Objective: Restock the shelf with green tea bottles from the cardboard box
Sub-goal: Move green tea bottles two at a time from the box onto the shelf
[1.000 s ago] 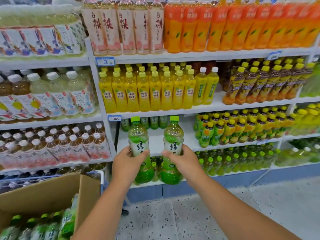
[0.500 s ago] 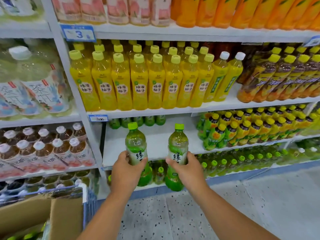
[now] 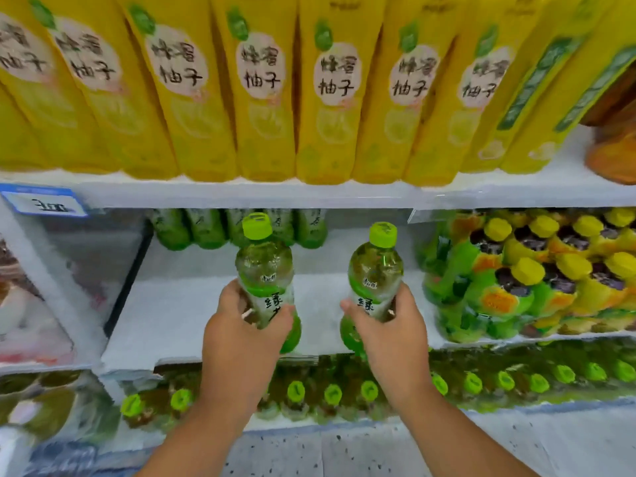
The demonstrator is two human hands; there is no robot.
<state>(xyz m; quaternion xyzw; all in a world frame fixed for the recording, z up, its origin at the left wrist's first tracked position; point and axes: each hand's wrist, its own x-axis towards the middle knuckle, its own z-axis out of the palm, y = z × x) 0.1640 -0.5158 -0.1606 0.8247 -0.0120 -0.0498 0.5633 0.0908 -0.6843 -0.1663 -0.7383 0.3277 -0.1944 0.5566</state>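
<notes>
Left hand point(image 3: 241, 339) grips one bottle point(image 3: 265, 270), right hand point(image 3: 389, 335) another point(image 3: 375, 273); fingers wrapped round the labels. Both upright, caps up, over the shelf point(image 3: 179, 304) front edge. Open space lies straight ahead, back row point(image 3: 206, 228) behind. Neither hand clearly nearer.

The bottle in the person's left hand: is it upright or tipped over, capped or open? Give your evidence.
Upright and capped. The left bottle stands nearly vertical in the left hand, green cap on top.

Green-capped tea bottles point(image 3: 264, 270); yellow bottles point(image 3: 261, 98); white shelf point(image 3: 179, 304).
</notes>
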